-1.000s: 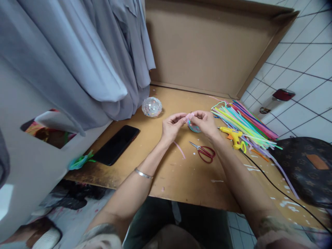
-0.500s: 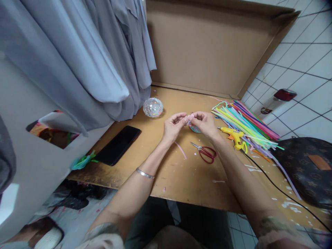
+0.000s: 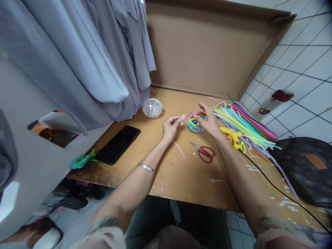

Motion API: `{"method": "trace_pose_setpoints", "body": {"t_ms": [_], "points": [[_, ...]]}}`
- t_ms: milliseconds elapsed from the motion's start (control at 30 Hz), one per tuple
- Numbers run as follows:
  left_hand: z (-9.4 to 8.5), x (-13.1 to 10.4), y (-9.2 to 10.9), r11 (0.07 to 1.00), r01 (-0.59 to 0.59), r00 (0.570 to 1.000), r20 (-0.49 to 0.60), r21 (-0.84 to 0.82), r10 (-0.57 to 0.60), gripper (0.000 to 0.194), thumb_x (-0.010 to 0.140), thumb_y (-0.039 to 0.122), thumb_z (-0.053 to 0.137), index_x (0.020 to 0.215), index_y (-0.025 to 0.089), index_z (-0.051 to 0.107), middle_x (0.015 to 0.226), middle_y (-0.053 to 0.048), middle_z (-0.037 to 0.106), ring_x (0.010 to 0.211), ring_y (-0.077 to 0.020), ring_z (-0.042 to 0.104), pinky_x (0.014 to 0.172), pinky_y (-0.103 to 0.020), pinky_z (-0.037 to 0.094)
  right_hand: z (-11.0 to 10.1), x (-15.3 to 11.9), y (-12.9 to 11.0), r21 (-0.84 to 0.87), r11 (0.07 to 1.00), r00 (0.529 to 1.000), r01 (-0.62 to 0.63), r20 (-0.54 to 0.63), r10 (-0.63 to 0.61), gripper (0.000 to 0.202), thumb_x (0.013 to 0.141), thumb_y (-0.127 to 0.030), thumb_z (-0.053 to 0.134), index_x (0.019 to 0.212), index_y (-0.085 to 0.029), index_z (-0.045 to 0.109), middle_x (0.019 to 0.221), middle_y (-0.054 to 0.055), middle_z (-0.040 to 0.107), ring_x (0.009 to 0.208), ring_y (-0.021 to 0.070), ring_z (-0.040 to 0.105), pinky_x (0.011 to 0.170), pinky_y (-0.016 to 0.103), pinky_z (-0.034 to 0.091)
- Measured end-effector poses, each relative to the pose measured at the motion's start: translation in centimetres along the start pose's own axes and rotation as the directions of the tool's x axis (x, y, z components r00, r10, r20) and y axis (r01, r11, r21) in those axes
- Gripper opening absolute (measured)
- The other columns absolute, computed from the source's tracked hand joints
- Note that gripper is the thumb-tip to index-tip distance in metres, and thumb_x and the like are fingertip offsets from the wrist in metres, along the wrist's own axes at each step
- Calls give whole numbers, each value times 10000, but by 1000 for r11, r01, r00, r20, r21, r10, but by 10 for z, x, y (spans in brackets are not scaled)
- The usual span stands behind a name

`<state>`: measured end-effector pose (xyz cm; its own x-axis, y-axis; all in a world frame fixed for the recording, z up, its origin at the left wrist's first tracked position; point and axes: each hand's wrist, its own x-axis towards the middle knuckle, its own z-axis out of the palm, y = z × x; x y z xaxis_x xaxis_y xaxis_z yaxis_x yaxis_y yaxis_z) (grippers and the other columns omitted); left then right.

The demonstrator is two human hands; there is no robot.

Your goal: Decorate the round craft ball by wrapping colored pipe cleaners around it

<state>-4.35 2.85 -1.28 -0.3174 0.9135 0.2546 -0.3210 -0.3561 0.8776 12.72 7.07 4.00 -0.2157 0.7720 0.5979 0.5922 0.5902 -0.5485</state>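
Observation:
My left hand (image 3: 170, 128) pinches a small pink twisted piece (image 3: 183, 118) between thumb and fingertips; its exact kind is hard to make out. My right hand (image 3: 209, 121), holding nothing, has its fingers apart and hovers at the right side of a round ball-like thing (image 3: 195, 128) covered in coloured strips, partly hidden by the hand. A thin pink strip (image 3: 179, 149) lies on the table below my left hand. Red-handled scissors (image 3: 206, 154) rest below the coloured ball. Right of my right hand stands a yellow glue gun (image 3: 233, 136).
A clear plastic ball (image 3: 152, 108) sits at the back left, and a black phone (image 3: 118, 144) lies at the left. Many-coloured soft strips (image 3: 246, 122) are piled at the right, near a dark patterned bag (image 3: 306, 169). Cardboard (image 3: 215, 48) walls the back. The black cord (image 3: 275, 185) crosses the right side.
My right hand has let go of the pink piece, opened and moved right, away from my left hand. The coloured ball shows more now. My left hand keeps the pink piece.

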Motion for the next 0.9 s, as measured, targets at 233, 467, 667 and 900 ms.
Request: {"method": "trace_pose_setpoints", "body": {"t_ms": [233, 467, 667, 900], "points": [[1, 18, -16, 999, -25, 998, -58, 29, 27, 164, 700, 284, 786, 717, 151, 692, 622, 17, 646, 591, -86, 549, 664, -226, 455, 7, -9, 3, -261, 965, 985, -4, 168, 49, 688, 756, -337, 550, 1432, -230, 477, 1351, 161, 595, 1255, 401, 498, 1005, 628, 385], [14, 14, -30, 1000, 10, 1000, 4, 5, -10, 110, 730, 243, 750, 765, 144, 718, 685, -2, 693, 643, -104, 596, 732, -243, 480, 3, -7, 4, -240, 970, 985, 27, 170, 15, 619, 734, -333, 580, 1344, -228, 574, 1224, 149, 632, 1179, 376, 542, 977, 595, 406], [12, 9, -31, 1000, 15, 997, 69, 17, -16, 138, 725, 265, 763, 781, 142, 734, 721, -21, 719, 666, -116, 620, 758, -262, 495, 7, -6, 14, -166, 984, 988, 71, 147, -47, 558, 737, -291, 600, 1294, -251, 610, 1165, 111, 635, 1098, 336, 581, 958, 571, 451], [14, 11, -38, 998, 42, 996, 76, 43, -45, 172, 714, 284, 775, 808, 144, 746, 758, -38, 745, 672, -131, 641, 732, -270, 510, 3, -6, 9, -105, 993, 987, 49, 160, -32, 438, 747, -256, 600, 1176, -242, 688, 1143, 103, 649, 1124, 324, 584, 976, 568, 453]]}}
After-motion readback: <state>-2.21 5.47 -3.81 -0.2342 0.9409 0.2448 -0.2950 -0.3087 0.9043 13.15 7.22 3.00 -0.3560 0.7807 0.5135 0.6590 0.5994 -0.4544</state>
